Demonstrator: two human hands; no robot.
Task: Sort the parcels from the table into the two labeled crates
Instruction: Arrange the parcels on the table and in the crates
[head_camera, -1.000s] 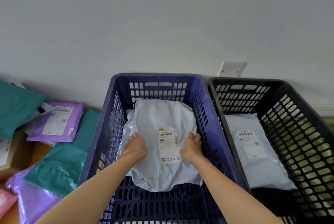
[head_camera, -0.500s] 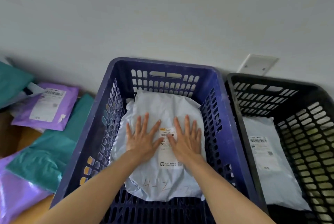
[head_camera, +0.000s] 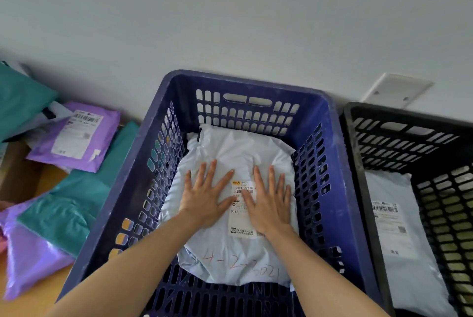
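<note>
A pale grey parcel [head_camera: 238, 153] with a white shipping label and red handwriting lies flat inside the blue crate [head_camera: 330, 163]. My left hand [head_camera: 204, 197] and my right hand [head_camera: 268, 201] press down on it side by side, fingers straight and spread, partly covering the label. To the right stands the black crate [head_camera: 353, 153], with another grey labelled parcel [head_camera: 394, 240] lying in it.
On the wooden table [head_camera: 38, 183] at left lie several parcels: a purple one with a label [head_camera: 76, 135], teal ones [head_camera: 69, 209] and a plain purple one [head_camera: 28, 260]. A white wall rises behind the crates, with a wall plate [head_camera: 396, 89] above the black crate.
A second ago my hands gripped the grey parcel's sides with curled fingers. Since then they let go and spread flat on top of it, and the view has shifted closer.
</note>
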